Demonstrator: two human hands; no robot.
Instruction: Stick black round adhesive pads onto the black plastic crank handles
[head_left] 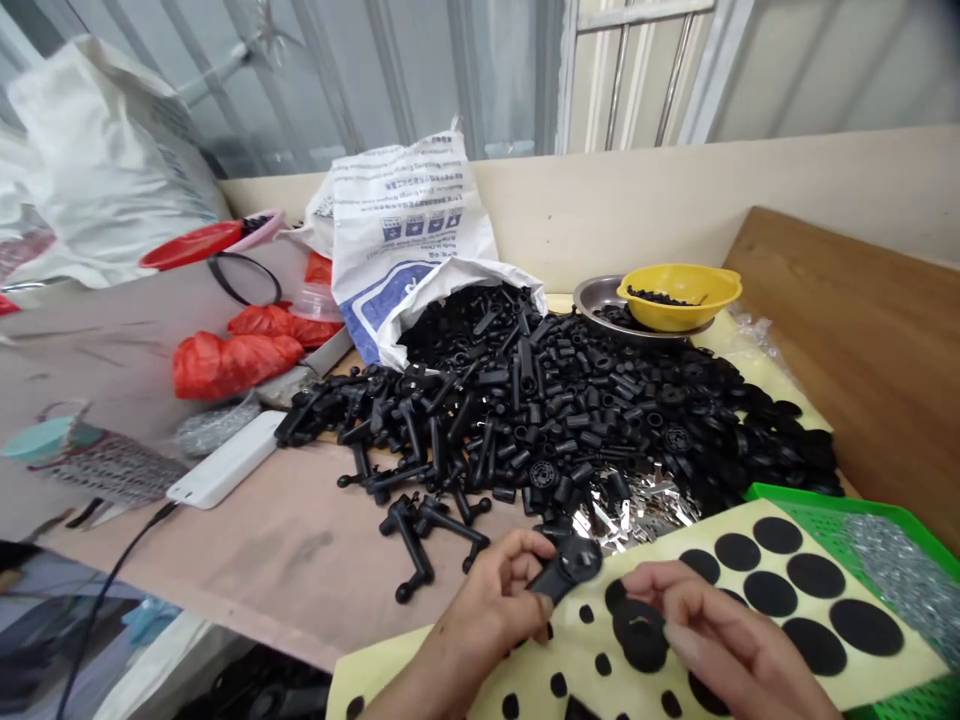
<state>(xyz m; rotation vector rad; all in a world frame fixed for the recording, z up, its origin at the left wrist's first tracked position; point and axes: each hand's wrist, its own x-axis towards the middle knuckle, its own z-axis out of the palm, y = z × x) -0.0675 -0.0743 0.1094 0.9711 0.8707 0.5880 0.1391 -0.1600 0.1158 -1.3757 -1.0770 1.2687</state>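
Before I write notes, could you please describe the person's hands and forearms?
The left hand and right hand are gloveless, with no rings visible. The left forearm shows no sleeve, watch or bracelet; the frame cuts off past the right hand.

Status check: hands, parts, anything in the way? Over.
Left hand gripping black arm piece; right hand pinching round black disc. Pieces apart. Yellow sheet beneath both hands, loose black parts heaped beyond.

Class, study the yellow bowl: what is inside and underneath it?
Inside the yellow bowl are small black pieces. Beneath it is a metal dish, with more black pieces showing at its left; whatever the bowl covers there cannot be seen.
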